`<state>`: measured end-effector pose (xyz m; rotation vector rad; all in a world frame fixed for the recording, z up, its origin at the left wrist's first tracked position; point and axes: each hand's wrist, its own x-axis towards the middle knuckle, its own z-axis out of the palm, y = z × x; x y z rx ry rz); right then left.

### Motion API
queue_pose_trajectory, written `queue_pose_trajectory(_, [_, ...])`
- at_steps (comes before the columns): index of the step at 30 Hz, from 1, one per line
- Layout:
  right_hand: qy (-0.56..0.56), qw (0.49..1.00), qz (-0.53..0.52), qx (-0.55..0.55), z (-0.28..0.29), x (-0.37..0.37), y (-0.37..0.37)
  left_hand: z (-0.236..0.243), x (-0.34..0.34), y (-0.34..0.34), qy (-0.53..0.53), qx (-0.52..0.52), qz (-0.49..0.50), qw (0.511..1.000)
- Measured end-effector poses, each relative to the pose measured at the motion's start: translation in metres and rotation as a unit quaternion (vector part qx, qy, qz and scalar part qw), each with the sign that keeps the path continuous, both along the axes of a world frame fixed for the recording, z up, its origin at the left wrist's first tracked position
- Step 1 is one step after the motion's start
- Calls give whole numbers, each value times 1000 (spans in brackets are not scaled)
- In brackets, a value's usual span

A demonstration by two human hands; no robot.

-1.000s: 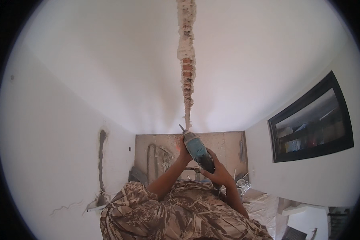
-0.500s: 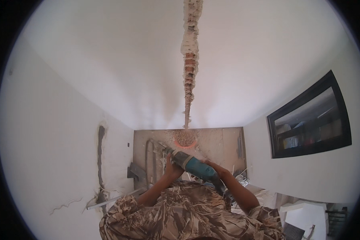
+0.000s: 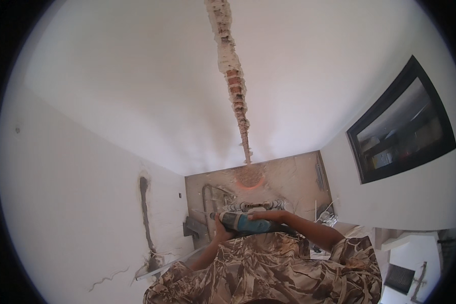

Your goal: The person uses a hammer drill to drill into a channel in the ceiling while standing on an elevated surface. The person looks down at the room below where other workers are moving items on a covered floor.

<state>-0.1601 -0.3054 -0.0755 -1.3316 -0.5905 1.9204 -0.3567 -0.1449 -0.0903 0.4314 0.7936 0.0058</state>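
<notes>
I hold a teal rotary hammer drill (image 3: 256,225) across the front of my body, its chisel end toward the left. My left hand (image 3: 222,230) is closed around the front part of the drill. My right hand (image 3: 269,216) grips the rear of the body from above; its handle is partly hidden by my arm. The bit (image 3: 203,212) points left, apart from the wall. Ahead, a rough vertical groove (image 3: 236,91) cut in the white wall bares red brick and runs down to the floor.
An orange-rimmed round shape (image 3: 251,187) with rubble lies on the dusty floor below the groove. A dark-framed window (image 3: 403,124) is on the right wall. A dark channel (image 3: 145,213) scars the left wall. Beyond the drill lies a bar-like metallic object (image 3: 257,205).
The drill has swung from slanting toward the wall to lying nearly level, drawn closer to my body. Both hands move with it. My view has tilted and shifted.
</notes>
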Motion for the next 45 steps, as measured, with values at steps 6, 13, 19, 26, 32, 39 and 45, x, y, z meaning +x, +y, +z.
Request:
queue_pose_trajectory(6, [4, 998, 54, -13, -26, 5, -8, -16, -15, -21, 24, 282, -133, 950])
queue_pose_trajectory(13, [-130, 978, 162, 16, -79, 7, -35, -90, -33, -11, -103, 453, -242, 852])
queue_pose_trajectory(19, [-175, 965, 195, -9, -131, 0, -61, -140, -22, -46, 82, 223, -189, 953])
queue_pose_trajectory(26, [-392, 876, 252, -127, -181, -27, -72, -248, 0, -83, 262, -31, 25, 964])
queue_pose_trajectory(32, [-454, 844, 254, -132, -219, -27, -48, -285, 7, -70, 331, -1, 94, 939])
queue_pose_trajectory(39, [-430, 858, 262, -100, -233, -9, -38, -287, 2, -60, 292, 167, -3, 942])
queue_pose_trajectory(45, [-406, 874, 264, -41, -188, -8, -43, -256, -20, -48, 213, 200, -155, 944])
